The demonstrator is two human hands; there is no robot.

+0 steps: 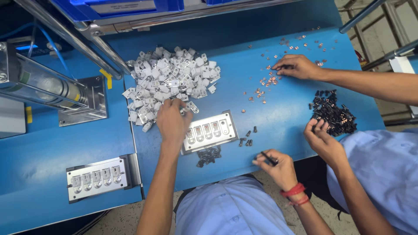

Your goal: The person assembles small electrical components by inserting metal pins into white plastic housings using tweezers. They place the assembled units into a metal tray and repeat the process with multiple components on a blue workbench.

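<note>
The left hand (pixel 173 119) reaches to 12 o'clock, its fingers in the near edge of the white housing pile (pixel 170 80); whether that grip has closed on a housing I cannot tell, since the back of the hand hides the fingertips. The right hand (pixel 276 167), at 5 o'clock from the jig, pinches a thin black pin (pixel 269 158) between thumb and fingers.

The jig (pixel 210 131) lies on the blue worktop (pixel 278 126) between the 2 hands. It has 5 slots: about 3 seem to hold housings with a reddish part inside, and the slot at its 3 o'clock end looks bare, so by my reading the loading is a little past halfway. Loose black pins (pixel 208 156) lie at 6 o'clock of the jig, and a few more (pixel 246 140) at 4 o'clock.

A second jig (pixel 98 177), at 8 o'clock, looks filled with 4 white housings.

The housing pile is large, so much stock seems left.

A co-worker on the right has one hand (pixel 298 66) among scattered copper contacts (pixel 265 85) and the other (pixel 322 139) at a heap of black parts (pixel 333 113).
</note>
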